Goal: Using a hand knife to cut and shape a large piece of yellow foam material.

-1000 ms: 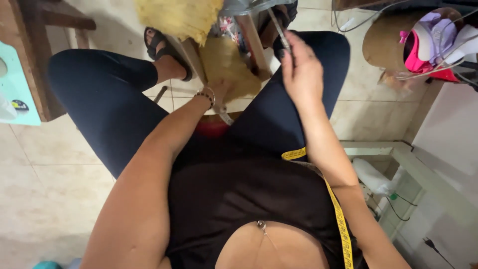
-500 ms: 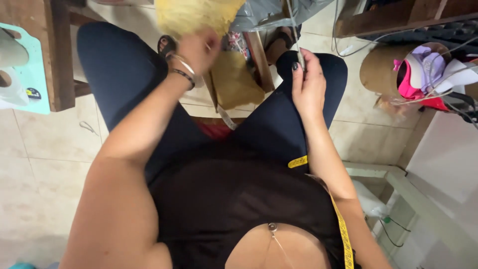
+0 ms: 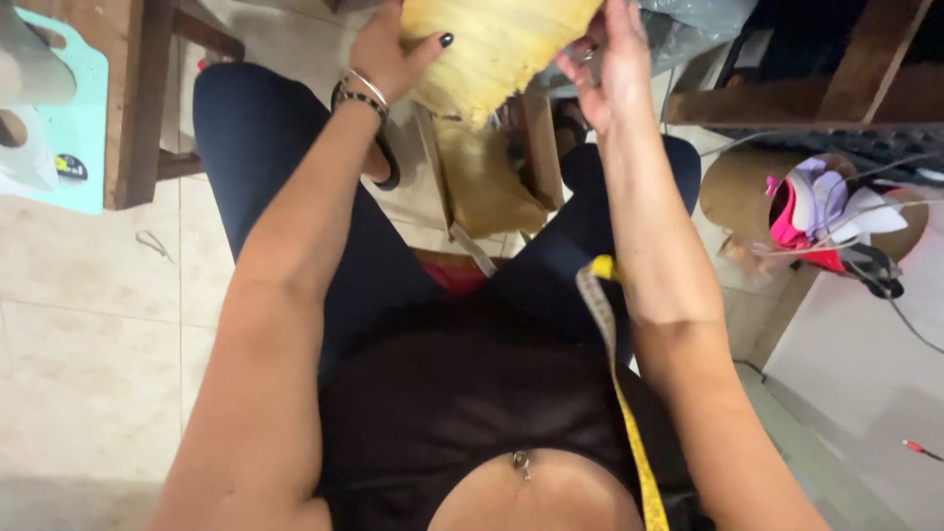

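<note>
1. Left hand (image 3: 388, 54): closed on the left edge of the yellow fabric piece (image 3: 492, 49), thumb laid over its face; two bracelets (image 3: 359, 90) circle the wrist just behind this grip.
2. Right hand (image 3: 610, 69): raised against the right edge of the same piece. Its fingers run out of the top of the frame, so whether this grip has closed on the cloth or only steadies it cannot be told.
3. Yellow fabric piece: one, held up between the two grips above the knees, its lower corner hanging down just below the left thumb. Its upper part lies beyond the frame.
4. Step in hand, as judged: the piece is lifted and spread between both grips, apparently for turning or inspection. The next move would call for a firm hold at both edges so the cloth stays taut.
5. Yellow measuring tape (image 3: 619, 393): one, draped over the body, well behind the right grip beside the forearm.
6. Brown paper-like sheet (image 3: 487, 182): one, directly beneath the grips between the knees.
7. Basket of scraps (image 3: 826, 211): one, on the floor to the right of the right grip, holding pink and white pieces.
</note>
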